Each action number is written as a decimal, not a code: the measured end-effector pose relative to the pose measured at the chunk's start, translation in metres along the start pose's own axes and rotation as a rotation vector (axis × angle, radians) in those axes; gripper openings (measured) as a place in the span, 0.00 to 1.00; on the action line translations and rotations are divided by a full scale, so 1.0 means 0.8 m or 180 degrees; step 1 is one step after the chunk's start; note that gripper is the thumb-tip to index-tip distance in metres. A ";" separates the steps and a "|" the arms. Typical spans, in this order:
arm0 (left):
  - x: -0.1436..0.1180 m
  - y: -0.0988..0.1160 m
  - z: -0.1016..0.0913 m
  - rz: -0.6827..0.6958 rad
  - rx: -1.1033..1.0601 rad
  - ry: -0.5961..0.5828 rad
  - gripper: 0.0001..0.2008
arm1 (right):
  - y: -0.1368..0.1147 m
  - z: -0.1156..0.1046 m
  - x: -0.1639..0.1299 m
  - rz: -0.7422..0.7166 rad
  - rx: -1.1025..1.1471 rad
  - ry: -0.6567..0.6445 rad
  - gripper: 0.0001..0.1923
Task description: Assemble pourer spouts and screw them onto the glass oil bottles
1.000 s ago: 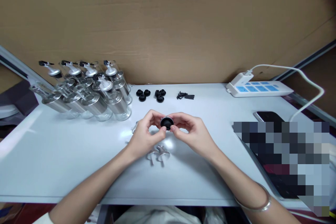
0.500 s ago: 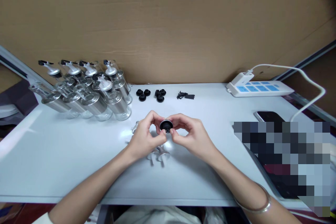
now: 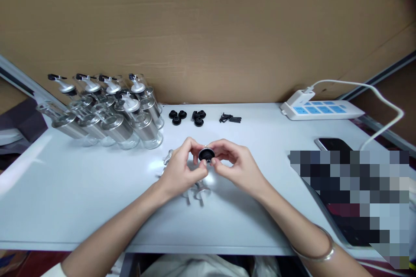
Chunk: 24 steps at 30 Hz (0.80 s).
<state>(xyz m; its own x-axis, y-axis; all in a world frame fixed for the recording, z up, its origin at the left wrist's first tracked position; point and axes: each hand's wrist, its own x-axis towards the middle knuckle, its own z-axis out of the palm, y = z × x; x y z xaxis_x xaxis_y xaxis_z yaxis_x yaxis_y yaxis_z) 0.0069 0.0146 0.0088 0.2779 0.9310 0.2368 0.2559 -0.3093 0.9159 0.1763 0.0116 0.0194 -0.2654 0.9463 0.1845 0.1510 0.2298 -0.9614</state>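
Between my two hands is a bottle pourer (image 3: 206,154), its round black stopper side facing me inside a silvery rim. My left hand (image 3: 183,165) grips it from the left with thumb and fingers. From the other side my right hand (image 3: 232,163) pinches the same piece, its thumb near the lower edge. The spout side points away and is hidden. Several silvery pourer tops (image 3: 202,191) lie on the table below and behind my left hand, partly covered by it. Farther back sit black rubber stoppers (image 3: 176,120) in two small groups, with a small pile of thin black parts (image 3: 230,118) to their right.
Glass bottles with metal sleeves (image 3: 118,127) crowd the left back, some topped with pourers. A white power strip (image 3: 321,110) with a plugged-in charger and cable lies at the back right. A phone (image 3: 334,143) rests near a blurred-out area. Cardboard (image 3: 208,34) walls the back.
Both hands stay in nearly the same place. The pourer between them has tilted slightly, and my thumbs have shifted a little at its lower edge.
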 end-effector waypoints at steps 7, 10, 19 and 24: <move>0.000 -0.011 0.000 0.0511 -0.0660 0.0105 0.10 | 0.005 -0.001 0.003 -0.0630 0.0050 0.0345 0.12; 0.000 -0.009 0.000 0.0329 -0.0917 0.0170 0.09 | 0.003 -0.001 0.003 -0.0810 -0.0262 0.0474 0.09; 0.003 -0.006 0.005 0.0658 -0.0479 0.0243 0.15 | 0.003 -0.006 0.002 -0.0698 -0.0331 0.0568 0.10; 0.005 -0.004 0.000 0.0978 0.0240 0.0521 0.13 | 0.004 -0.008 0.003 -0.0802 -0.0623 0.0300 0.15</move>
<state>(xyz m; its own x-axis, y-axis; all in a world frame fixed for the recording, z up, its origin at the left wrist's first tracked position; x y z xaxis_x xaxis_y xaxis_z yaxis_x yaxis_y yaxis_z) 0.0070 0.0194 0.0065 0.2022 0.8090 0.5520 0.2526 -0.5876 0.7687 0.1824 0.0163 0.0184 -0.2298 0.8690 0.4383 0.2745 0.4900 -0.8274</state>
